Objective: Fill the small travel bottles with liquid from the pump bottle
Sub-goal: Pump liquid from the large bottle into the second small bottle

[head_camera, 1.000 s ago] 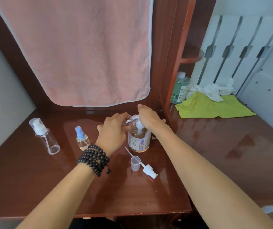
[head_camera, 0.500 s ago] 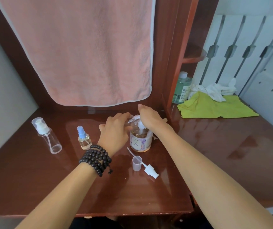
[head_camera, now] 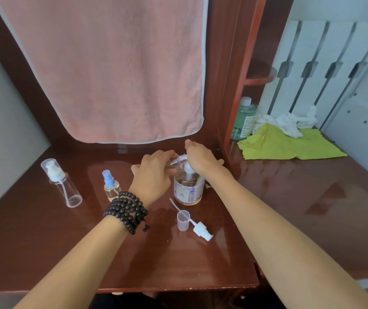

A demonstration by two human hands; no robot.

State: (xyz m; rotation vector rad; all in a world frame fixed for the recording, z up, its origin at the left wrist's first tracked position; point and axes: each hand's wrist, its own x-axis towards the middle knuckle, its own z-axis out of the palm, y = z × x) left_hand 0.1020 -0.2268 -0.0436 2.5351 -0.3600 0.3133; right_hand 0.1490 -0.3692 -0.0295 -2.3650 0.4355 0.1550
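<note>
While the left hand (head_camera: 154, 172) grips a small clear plastic travel bottle (head_camera: 177, 161) tilted at the spout, the right hand (head_camera: 200, 158) presses the round amber pump bottle (head_camera: 188, 188) standing on the shiny brown table (head_camera: 134, 259). Next, I think, pump slowly and keep the opening under the spout.
</note>
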